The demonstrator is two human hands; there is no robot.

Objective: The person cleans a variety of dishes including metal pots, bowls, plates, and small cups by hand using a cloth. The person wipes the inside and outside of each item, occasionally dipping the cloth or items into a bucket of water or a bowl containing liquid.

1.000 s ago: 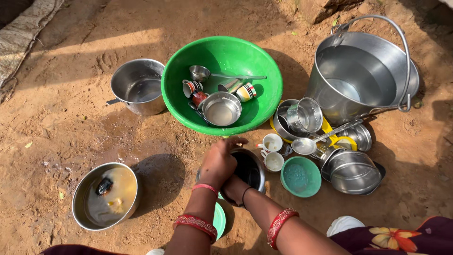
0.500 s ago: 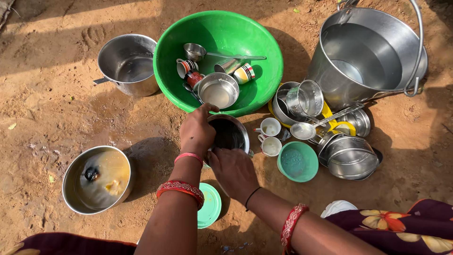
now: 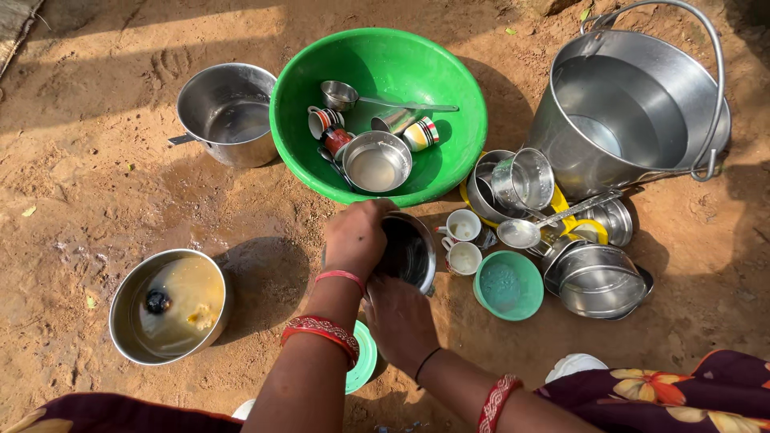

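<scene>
Head view, now. A dark-lined steel pot [image 3: 407,252] is held tilted on bare dirt, just below the green basin [image 3: 449,80] and beside two white cups [image 3: 464,242]. Left hand [image 3: 355,236] is closed over the pot's near-left rim, fingers curled, thumb side toward the basin. Right hand [image 3: 399,314] sits under/against the pot's lower edge; grip appears closed on it, but fingertips are hidden, so cannot be told for sure.

Change vs. 0.5 s ago: pot is tipped slightly more to the right; both hands remain on it. At 1.0 s ago the right hand was deeper at the mouth; now it is drawn back to the rim. Read as: rubbing/turning of the pot is ongoing, not finished.

Surroundings: basin holds a small steel bowl [image 3: 377,168], a ladle, striped cups. Teal bowl [image 3: 508,285] lies just right of the cups. Large steel bucket [image 3: 634,104] at upper right w/ some water. Pot w/ murky yellowish water [image 3: 170,305] at lower left, well apart.
</scene>
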